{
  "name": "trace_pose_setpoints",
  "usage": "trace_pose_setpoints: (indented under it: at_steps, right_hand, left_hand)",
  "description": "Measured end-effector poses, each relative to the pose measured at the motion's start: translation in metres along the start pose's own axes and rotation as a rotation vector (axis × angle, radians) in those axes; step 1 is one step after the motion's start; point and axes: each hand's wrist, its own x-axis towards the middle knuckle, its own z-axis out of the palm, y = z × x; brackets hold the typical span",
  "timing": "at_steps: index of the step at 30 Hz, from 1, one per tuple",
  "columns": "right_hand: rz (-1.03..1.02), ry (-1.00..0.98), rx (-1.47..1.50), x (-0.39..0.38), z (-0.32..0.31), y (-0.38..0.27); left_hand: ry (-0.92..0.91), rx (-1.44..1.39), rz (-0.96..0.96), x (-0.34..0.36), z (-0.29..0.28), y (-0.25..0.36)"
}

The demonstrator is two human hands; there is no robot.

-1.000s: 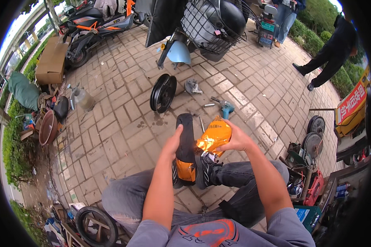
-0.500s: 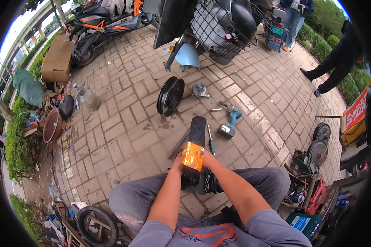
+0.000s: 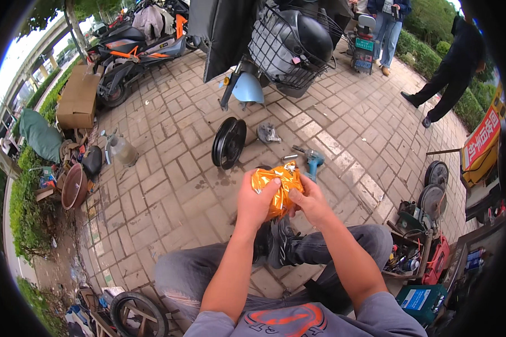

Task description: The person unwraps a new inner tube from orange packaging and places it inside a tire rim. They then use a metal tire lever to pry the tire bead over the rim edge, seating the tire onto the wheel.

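Between my two hands is a shiny orange foil packet (image 3: 282, 184), crumpled and raised in front of my knees. My left hand (image 3: 254, 197) grips its left side, with the thumb lying across the front. On the lower right edge, the thumb and fingers of my right hand (image 3: 311, 203) close on the foil. What the packet contains cannot be seen. Just beyond it lies a teal cordless power tool (image 3: 315, 159), partly covered by the packet. A black wheel rim (image 3: 229, 143) stands on edge farther left, with a small grey metal part (image 3: 268, 133) beside it.
A scooter with a wire basket (image 3: 289, 48) stands ahead, its front wheel absent. At left are a cardboard box (image 3: 78, 96), a brown basin (image 3: 73, 186) and a sprayer bottle (image 3: 121, 149). A tyre (image 3: 139, 313) lies lower left; a toolbox (image 3: 421, 300) sits lower right. A person (image 3: 455, 67) stands far right.
The orange packet has come up and slightly right in both hands and looks more crumpled. The long black thing beneath it is now mostly hidden. My view has shifted a little.
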Motion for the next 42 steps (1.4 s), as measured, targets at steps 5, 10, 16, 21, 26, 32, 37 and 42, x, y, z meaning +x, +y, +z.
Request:
trace_pose_setpoints:
  at_steps: [5,10,16,21,26,32,37,42]
  right_hand:
    - [-0.292,0.087,-0.406,-0.028,0.006,-0.028]
    - [-0.416,-0.036,-0.402,-0.042,0.038,-0.076]
    - [-0.224,-0.299,-0.378,-0.002,0.025,-0.005]
    - [0.103,0.279,-0.862,0.042,-0.056,0.12]
    - [-0.388,0.493,-0.646,0.069,0.018,0.103]
    - [0.573,0.317,-1.059,0.011,-0.062,0.261]
    - [-0.04,0.909,-0.53,0.05,-0.096,0.156]
    - [0.15,-0.035,-1.687,-0.038,-0.055,-0.033]
  left_hand:
    - [-0.134,-0.169,0.015,-0.024,0.017,0.02]
    - [-0.124,0.061,0.319,-0.054,0.026,0.093]
    - [0.021,0.029,0.308,-0.04,0.003,0.092]
    - [0.08,0.32,0.254,-0.012,0.007,0.034]
    - [0.201,-0.102,0.076,0.0,-0.034,-0.01]
    - [0.099,0.819,0.2,-0.015,-0.031,-0.076]
    - [0.128,-0.097,-0.061,-0.008,-0.017,-0.033]
    - [0.21,-0.278,0.116,-0.008,-0.05,0.011]
